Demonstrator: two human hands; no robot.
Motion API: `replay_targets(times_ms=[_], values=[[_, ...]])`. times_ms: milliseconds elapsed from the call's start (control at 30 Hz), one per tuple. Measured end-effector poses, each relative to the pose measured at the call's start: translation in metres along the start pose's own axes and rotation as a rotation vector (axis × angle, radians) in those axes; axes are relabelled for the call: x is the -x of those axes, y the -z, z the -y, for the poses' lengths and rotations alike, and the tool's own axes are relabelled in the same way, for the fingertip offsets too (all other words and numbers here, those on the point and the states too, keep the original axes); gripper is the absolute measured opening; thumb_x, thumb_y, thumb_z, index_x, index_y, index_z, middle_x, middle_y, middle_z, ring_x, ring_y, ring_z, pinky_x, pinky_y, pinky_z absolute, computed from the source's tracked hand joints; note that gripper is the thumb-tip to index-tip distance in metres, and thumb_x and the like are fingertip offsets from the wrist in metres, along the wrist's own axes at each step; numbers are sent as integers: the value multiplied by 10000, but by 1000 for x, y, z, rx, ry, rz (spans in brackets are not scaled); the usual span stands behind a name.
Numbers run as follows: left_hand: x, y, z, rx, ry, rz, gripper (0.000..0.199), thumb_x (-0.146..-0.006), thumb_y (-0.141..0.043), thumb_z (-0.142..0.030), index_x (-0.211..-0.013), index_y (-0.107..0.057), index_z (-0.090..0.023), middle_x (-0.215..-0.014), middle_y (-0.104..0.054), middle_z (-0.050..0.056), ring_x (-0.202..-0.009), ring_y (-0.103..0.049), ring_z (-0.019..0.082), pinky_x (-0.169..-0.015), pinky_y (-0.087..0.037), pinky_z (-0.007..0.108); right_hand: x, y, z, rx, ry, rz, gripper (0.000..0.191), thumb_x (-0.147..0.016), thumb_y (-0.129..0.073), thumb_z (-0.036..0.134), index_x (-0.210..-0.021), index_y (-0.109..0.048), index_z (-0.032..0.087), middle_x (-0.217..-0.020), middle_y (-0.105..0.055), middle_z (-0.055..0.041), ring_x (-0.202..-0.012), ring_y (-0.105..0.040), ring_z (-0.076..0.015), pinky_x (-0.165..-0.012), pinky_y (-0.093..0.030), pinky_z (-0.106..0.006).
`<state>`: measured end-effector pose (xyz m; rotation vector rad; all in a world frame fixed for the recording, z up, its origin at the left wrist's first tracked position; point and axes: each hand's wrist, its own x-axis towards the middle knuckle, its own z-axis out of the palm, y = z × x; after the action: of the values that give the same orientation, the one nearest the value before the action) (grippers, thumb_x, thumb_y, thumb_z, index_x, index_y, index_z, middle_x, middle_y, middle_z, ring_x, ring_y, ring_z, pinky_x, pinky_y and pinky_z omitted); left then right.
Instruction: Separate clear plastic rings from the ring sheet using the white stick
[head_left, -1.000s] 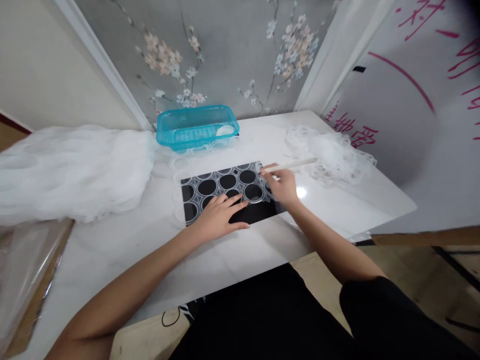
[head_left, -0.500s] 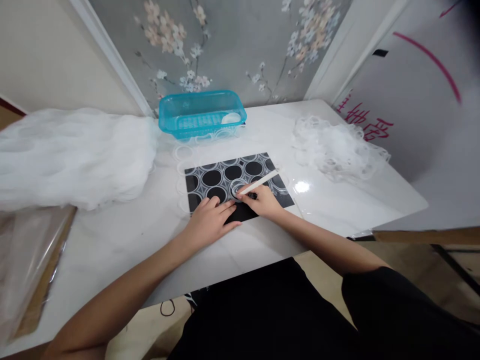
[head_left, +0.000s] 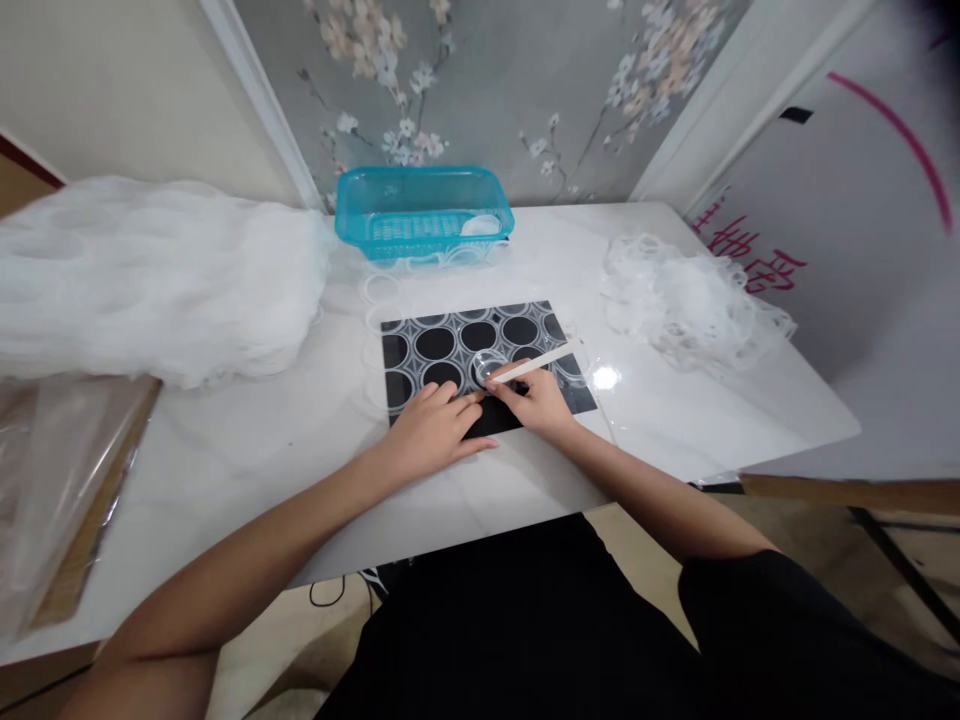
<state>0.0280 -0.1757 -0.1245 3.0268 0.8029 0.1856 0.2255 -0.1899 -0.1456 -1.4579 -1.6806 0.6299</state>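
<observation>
A black sheet [head_left: 501,417] lies on the table under translucent white lace-like material with a pattern of rings [head_left: 480,337]. My left hand [head_left: 436,425] rests flat across the sheet's near edge, fingers stretched out and slightly apart. In my right hand [head_left: 538,400] is a slim white pen-like stick [head_left: 544,361], pinched between the fingers and slanting up to the right. Its lower end is by a clear round piece [head_left: 489,368] on the sheet, close to my left fingertips. The tip itself is hidden by my fingers.
A blue plastic basket [head_left: 424,180] with a whitish round item [head_left: 481,226] stands at the back. A large heap of white mesh [head_left: 157,280] is on the left, a smaller tangle of white rings [head_left: 690,300] on the right. Clear plastic film [head_left: 67,470] covers a brown board at far left.
My view has shifted, so the sheet and basket appear slightly farther right. Both hands stay on the sheet in nearly the same places, and the stick is still in my right hand.
</observation>
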Motion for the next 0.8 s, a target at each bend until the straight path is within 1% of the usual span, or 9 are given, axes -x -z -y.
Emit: replay_targets(times_ms=[200,300,367,433,533,600,667,733,800], values=[[0,-5,1,-16,-19,-45,597,-929,-281,-608,-1064,-633,-145,-1177,-643,67,-936,-472,235,-778,-324,354,0,-1,-1,53,40,-9,114,-821,-617,275,-801,-716,222,-877,-739,-33,-867,-678,-215,-783,-513,-335],[-1,-6,1,4,-20,-58,591,-922,-303,-612,-1054,-633,-141,-1124,-661,71,-911,-476,232,-762,-325,352,3,-2,-3,124,128,6,145,-852,-584,277,-814,-709,215,-882,-738,-32,-882,-649,-207,-806,-493,-335],[-2,-6,2,31,-12,-55,594,-910,-326,-626,-1067,-629,-141,-1087,-670,71,-895,-478,231,-757,-328,351,6,-2,-4,243,198,4,161,-873,-553,261,-842,-706,223,-897,-739,-29,-938,-611,-224,-847,-458,-366],[-3,-5,4,72,0,-51,618,-878,-367,-659,-1098,-620,-140,-1065,-671,73,-881,-479,231,-758,-334,351,9,-3,-5,387,250,0,168,-879,-536,222,-886,-703,235,-921,-740,-27,-1036,-566,-251,-892,-406,-405],[-4,-3,5,132,30,-37,677,-813,-432,-714,-1130,-609,-142,-973,-664,86,-843,-485,228,-737,-344,343,12,-4,-5,507,274,19,191,-870,-532,173,-928,-700,242,-923,-740,-40,-1149,-515,-263,-929,-350,-420],[-4,-3,6,147,46,-31,690,-792,-455,-725,-1126,-611,-143,-885,-648,83,-828,-488,229,-723,-348,338,11,-4,-6,504,266,18,191,-871,-531,173,-922,-703,238,-912,-740,-47,-1146,-522,-261,-930,-347,-418],[-3,-4,5,143,53,-38,687,-790,-460,-724,-1111,-617,-137,-835,-638,79,-835,-490,234,-725,-353,339,9,-2,-6,444,241,-17,175,-874,-537,198,-898,-707,230,-909,-738,-47,-1085,-554,-259,-912,-370,-417],[-2,-6,5,123,45,-57,661,-817,-445,-701,-1104,-620,-132,-861,-650,83,-848,-493,236,-730,-353,341,7,-1,-6,322,204,-46,165,-874,-543,224,-870,-707,215,-891,-736,-44,-992,-582,-244,-870,-421,-392],[0,-9,5,94,16,-90,618,-852,-423,-666,-1094,-623,-133,-972,-670,91,-859,-493,229,-731,-351,341,4,1,-6,195,159,-52,158,-869,-555,237,-841,-707,201,-863,-735,-45,-931,-594,-231,-822,-466,-359]])
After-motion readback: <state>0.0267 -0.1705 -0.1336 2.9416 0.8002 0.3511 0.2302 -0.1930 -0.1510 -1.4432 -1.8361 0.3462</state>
